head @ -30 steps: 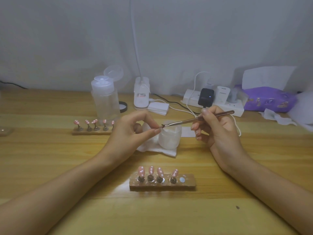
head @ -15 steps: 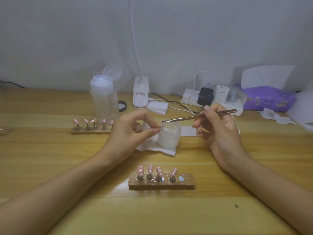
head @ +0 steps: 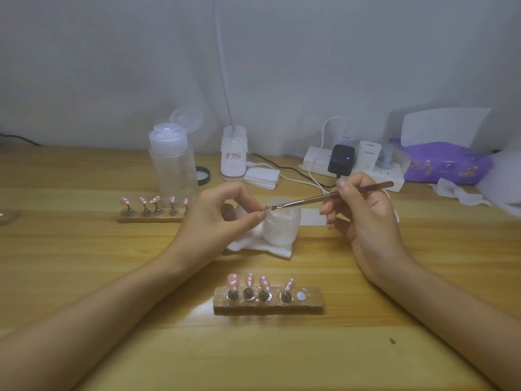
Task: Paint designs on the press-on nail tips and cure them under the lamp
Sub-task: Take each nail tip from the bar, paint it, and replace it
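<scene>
Wooden holder [head: 310, 304], four pink nail tips [head: 265, 283]

Forearms angle inward. Left hand [head: 220, 215] pinches a nail tip [head: 268, 206] between thumb and forefinger; right hand [head: 366, 218] grips a brush [head: 310, 199] pen-style, fingers curled.

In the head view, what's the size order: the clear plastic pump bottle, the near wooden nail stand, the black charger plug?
1. clear plastic pump bottle, near wooden nail stand: alike; the stand sits nearer.
2. black charger plug.
</scene>
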`<state>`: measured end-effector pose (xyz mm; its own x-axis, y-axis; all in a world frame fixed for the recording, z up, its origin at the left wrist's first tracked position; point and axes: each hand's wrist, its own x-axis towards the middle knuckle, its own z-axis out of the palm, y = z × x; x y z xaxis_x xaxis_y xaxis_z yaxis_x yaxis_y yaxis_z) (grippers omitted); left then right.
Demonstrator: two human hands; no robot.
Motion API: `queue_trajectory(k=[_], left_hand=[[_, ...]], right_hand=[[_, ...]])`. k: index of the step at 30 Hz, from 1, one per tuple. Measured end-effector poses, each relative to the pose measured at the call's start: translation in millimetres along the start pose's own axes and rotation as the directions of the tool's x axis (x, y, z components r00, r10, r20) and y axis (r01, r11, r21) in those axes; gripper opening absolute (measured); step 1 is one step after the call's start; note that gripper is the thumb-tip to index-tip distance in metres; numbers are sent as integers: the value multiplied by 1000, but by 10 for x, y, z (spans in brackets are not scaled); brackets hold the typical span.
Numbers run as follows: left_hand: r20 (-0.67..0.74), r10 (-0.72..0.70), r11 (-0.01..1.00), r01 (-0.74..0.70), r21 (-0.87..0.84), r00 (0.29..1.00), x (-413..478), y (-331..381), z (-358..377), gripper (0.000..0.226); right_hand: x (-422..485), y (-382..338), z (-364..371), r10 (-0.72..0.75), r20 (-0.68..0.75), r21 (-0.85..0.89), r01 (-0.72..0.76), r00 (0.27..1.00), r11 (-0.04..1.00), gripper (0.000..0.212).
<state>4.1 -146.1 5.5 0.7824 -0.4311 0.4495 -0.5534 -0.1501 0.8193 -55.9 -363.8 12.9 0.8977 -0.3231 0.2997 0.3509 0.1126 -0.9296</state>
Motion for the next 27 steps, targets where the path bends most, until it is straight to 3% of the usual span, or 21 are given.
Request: queue_trajectory(k=[6, 19, 24, 27], left_hand=[[-4, -24, 1000, 24, -4, 1000, 0, 13, 3, 15], [-13, -64, 998, 64, -10, 998, -11, 49, 18, 16], [-11, -68, 998, 68, 1, 998, -15, 69, 19, 17], [-12, -70, 997, 71, 7, 997, -11, 69, 10, 17]], right_hand=[[-15, -23, 22, -36, 57, 6, 36, 998, 999, 19], [-22, -11, 5, -46, 30, -52, 48, 998, 997, 25], [-20, -24, 15, -100, 37, 7, 99, 994, 995, 28], [-31, -28, 33, -107, 70, -19, 108, 992, 994, 21]])
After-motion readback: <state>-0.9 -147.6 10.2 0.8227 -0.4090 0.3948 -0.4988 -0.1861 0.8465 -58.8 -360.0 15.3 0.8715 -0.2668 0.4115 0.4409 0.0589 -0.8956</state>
